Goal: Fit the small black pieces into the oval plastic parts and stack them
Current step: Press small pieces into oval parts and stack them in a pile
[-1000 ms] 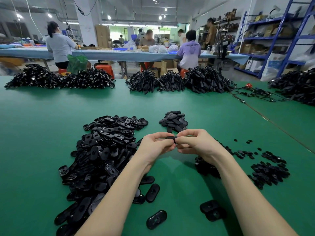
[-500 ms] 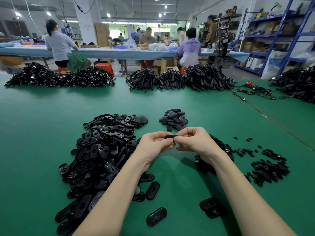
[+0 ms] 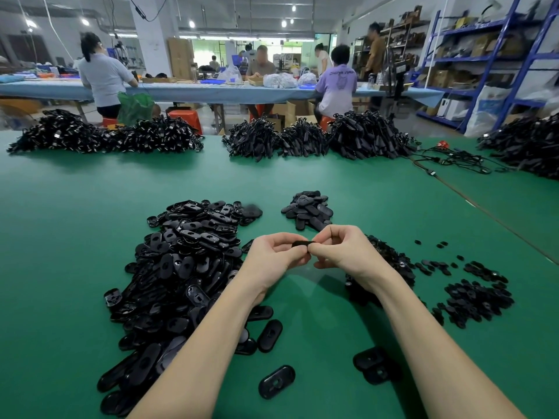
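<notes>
Both hands meet above the green table point(image 3: 75, 225). My left hand point(image 3: 275, 255) and my right hand point(image 3: 341, 252) pinch one black oval part point(image 3: 302, 244) between their fingertips; only its top edge shows. A big heap of black oval parts point(image 3: 181, 267) lies to the left. A smaller stack of oval parts point(image 3: 308, 208) sits just beyond the hands. Small black pieces point(image 3: 475, 297) are heaped at the right, and another dark pile point(image 3: 390, 261) lies partly behind my right wrist.
Loose oval parts point(image 3: 276, 381) lie near the table's front, with two more point(image 3: 375, 365) under my right forearm. Large piles of black cabled items point(image 3: 363, 137) line the far edge. A cable point(image 3: 447, 160) runs at the far right. People work at a table behind.
The hands stay together on the same part, shifting slightly away from me. The piles have not moved.
</notes>
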`<move>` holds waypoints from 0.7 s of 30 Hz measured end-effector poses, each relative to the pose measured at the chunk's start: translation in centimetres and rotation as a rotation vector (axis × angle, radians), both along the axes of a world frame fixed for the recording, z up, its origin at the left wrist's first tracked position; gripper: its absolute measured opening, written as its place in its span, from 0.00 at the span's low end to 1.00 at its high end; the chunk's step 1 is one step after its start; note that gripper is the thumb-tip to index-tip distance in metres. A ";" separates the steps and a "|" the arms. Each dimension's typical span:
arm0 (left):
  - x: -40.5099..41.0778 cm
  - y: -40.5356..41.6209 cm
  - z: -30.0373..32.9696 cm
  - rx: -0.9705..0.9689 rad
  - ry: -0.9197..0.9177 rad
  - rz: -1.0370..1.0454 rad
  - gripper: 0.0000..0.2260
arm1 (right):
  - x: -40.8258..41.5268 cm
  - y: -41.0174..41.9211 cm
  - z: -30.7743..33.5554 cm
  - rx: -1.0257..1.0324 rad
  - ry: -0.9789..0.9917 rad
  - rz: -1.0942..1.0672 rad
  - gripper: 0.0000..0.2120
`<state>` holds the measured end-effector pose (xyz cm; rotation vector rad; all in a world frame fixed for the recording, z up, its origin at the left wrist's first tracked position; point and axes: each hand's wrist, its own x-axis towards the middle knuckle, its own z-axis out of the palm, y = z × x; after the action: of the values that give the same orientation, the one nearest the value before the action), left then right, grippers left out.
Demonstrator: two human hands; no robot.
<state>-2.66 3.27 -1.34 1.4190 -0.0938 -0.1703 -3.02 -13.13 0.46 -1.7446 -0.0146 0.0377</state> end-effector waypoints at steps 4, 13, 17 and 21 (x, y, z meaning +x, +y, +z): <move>0.2 0.2 0.4 0.184 -0.137 0.031 0.09 | 0.1 -0.8 -0.1 0.169 0.030 0.040 0.06; 0.4 0.3 -0.3 0.688 -0.423 0.183 0.06 | 0.7 -1.0 -0.8 -0.092 -0.069 -0.159 0.04; 1.6 1.1 -0.1 0.750 -0.384 0.297 0.04 | 0.6 1.1 -2.0 -0.578 -0.294 -0.400 0.10; 3.3 0.7 0.2 0.707 -0.340 0.376 0.04 | 0.3 2.5 -3.2 -0.781 -0.391 -0.447 0.12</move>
<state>0.68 3.99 -1.13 2.1305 -0.0447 0.3900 -2.75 -10.60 -2.73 -2.4669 0.1186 -0.7096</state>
